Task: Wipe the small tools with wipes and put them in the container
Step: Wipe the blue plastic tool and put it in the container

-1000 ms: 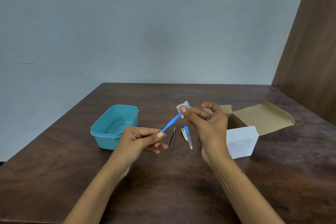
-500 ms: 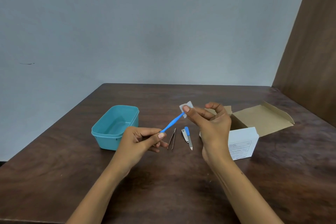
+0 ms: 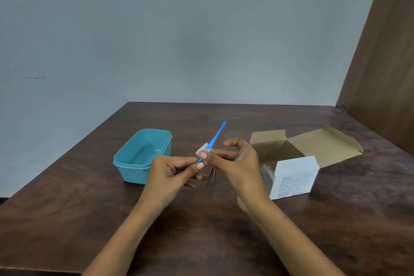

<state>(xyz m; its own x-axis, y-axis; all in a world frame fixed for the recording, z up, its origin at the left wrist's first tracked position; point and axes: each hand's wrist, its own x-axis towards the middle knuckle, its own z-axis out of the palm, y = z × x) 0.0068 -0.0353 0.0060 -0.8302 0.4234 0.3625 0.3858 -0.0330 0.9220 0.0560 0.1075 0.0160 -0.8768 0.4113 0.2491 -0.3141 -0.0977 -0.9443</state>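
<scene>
— Since half a second ago, the wipe [image 3: 202,149] has slid down the blue tool [image 3: 213,140] from its far tip to a spot just above the left hand's grip, and the right hand [image 3: 243,167] has come in close with it. What does the left side show?

— Farthest left, the teal container [image 3: 136,159] stands open on the dark wooden table [image 3: 67,208], with no tool visible inside it. Just to its right, the left hand [image 3: 171,176] has its fingers curled and pinches the lower end of the blue tool between thumb and fingertips; the tool slants up and away to the right, its tip in the air above the table.

— And the wipe?

— It is folded round the shaft of the tool, pinched there by the right hand's thumb and forefinger, which nearly touch the left thumb. The other right fingers arch loosely above.

— Anything else on the table?

— Below the two hands a pair of thin metal tweezers [image 3: 211,175] lies flat, partly hidden. Whether another tool lies behind the right hand cannot be told. Farther right, an opened cardboard box [image 3: 291,177] rests with its flaps spread, white packets showing at its mouth.
</scene>
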